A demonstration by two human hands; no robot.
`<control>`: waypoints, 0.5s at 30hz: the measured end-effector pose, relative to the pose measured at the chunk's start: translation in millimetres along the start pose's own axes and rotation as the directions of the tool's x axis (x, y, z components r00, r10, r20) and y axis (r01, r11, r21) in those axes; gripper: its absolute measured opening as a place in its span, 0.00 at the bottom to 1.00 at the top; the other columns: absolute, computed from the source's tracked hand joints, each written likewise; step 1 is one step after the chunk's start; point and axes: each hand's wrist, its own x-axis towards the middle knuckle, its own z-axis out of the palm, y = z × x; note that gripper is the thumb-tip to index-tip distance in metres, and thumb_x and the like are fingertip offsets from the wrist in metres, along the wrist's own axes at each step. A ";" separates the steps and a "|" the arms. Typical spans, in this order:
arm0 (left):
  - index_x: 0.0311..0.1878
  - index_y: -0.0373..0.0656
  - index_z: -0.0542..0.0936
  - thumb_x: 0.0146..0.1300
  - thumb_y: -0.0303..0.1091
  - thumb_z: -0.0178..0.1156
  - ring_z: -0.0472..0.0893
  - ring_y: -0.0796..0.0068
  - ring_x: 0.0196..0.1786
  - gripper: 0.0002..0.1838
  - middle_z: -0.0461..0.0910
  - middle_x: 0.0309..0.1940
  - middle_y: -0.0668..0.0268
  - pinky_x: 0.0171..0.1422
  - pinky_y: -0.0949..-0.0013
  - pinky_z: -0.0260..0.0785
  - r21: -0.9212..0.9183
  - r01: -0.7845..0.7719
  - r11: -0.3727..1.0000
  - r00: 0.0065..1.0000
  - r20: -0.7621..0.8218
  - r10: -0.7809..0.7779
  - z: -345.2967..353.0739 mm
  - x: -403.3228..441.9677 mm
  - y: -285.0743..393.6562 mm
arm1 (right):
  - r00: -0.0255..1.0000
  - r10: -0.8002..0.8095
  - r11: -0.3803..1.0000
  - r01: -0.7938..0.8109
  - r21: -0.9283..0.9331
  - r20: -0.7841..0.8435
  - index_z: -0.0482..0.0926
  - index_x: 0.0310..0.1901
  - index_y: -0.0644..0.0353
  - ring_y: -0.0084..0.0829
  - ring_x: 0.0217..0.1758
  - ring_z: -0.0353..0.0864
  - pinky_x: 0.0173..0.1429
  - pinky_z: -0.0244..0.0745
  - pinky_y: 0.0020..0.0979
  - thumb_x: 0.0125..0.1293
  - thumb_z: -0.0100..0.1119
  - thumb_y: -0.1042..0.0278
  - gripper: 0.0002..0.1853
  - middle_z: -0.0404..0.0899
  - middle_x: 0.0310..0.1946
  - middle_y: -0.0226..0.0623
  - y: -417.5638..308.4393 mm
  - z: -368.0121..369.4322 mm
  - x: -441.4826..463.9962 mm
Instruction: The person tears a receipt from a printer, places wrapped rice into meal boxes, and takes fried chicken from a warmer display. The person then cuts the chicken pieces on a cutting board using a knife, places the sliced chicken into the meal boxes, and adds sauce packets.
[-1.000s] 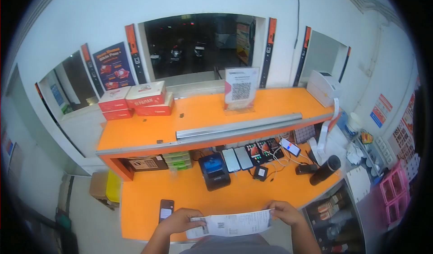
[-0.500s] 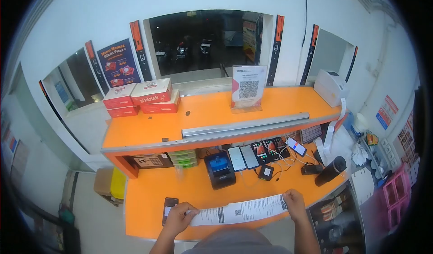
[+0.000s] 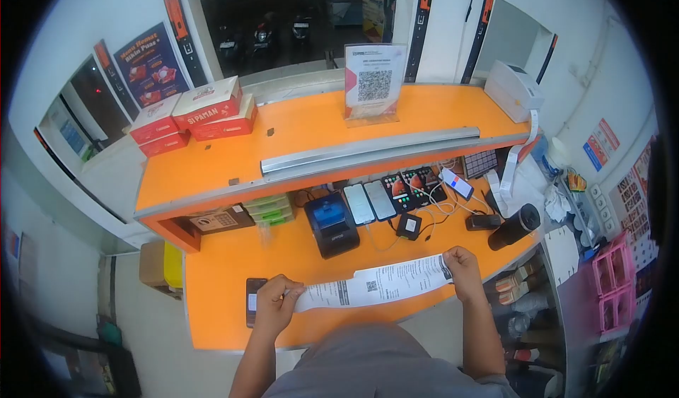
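Observation:
A long printed paper receipt (image 3: 371,285) with a QR code and lines of text is stretched sideways over the front of the orange counter (image 3: 219,285). My left hand (image 3: 280,300) pinches its left end, and my right hand (image 3: 463,269) grips the right end. Partly behind my left hand lies a dark phone (image 3: 252,306). Beyond the paper sits a black receipt printer (image 3: 330,227) with a blue top. To its right are several phones, among them a pale-screened one (image 3: 359,204), and a small black box (image 3: 408,226) among cables.
A black tumbler (image 3: 514,227) stands at the counter's right. On the upper shelf are red-and-white boxes (image 3: 209,108), a QR-code stand (image 3: 375,83) and a white label printer (image 3: 513,90) trailing a paper strip. Green drawers (image 3: 269,209) sit under the shelf; a pink rack (image 3: 613,285) stands far right.
My view has tilted further down, so the counter and its objects appear higher in the picture. Both hands still hold the receipt stretched between them.

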 end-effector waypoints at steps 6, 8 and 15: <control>0.38 0.36 0.83 0.72 0.26 0.69 0.83 0.73 0.35 0.05 0.85 0.31 0.62 0.41 0.68 0.74 -0.120 0.149 0.982 0.983 -0.093 -0.160 -5.8 2.0 -31.4 | 0.986 -0.026 0.999 0.022 -0.028 -0.162 0.82 0.41 0.63 0.18 0.32 0.78 0.36 0.73 0.24 0.79 0.60 0.71 0.07 0.81 0.31 0.28 6.5 -17.8 9.2; 0.39 0.36 0.82 0.73 0.26 0.67 0.82 0.77 0.36 0.06 0.85 0.32 0.64 0.41 0.70 0.74 -0.239 0.295 0.925 0.940 -0.103 -0.326 -16.5 6.2 -21.9 | 0.983 -0.089 0.996 0.093 0.016 -0.157 0.82 0.41 0.63 0.19 0.32 0.79 0.36 0.73 0.25 0.79 0.60 0.72 0.07 0.81 0.31 0.27 10.2 -36.1 11.0; 0.43 0.37 0.82 0.75 0.29 0.65 0.82 0.74 0.34 0.06 0.85 0.32 0.62 0.41 0.68 0.76 -0.265 0.353 0.897 0.911 -0.119 -0.394 25.7 -9.5 -104.5 | 0.956 -0.243 0.824 0.293 -0.486 0.164 0.83 0.47 0.62 0.33 0.35 0.83 0.43 0.79 0.35 0.77 0.60 0.74 0.04 0.82 0.32 0.37 -16.8 -14.9 9.8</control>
